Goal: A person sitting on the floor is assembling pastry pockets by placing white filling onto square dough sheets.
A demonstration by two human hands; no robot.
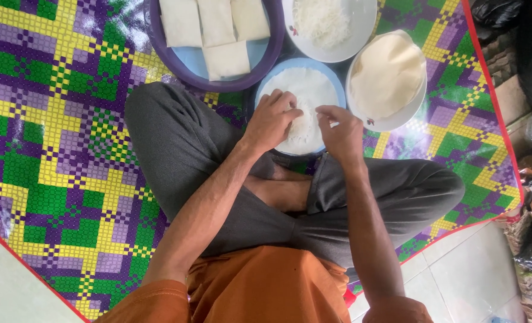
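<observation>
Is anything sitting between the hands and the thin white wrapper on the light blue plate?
Nothing visible. The left hand and right hand both already rest on the thin white wrapper with its shredded white filling, laid on the round light blue plate.

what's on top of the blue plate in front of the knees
A thin white wrapper sheet lies on the blue plate, with shredded white filling on it. The left hand and right hand cover part.
</observation>
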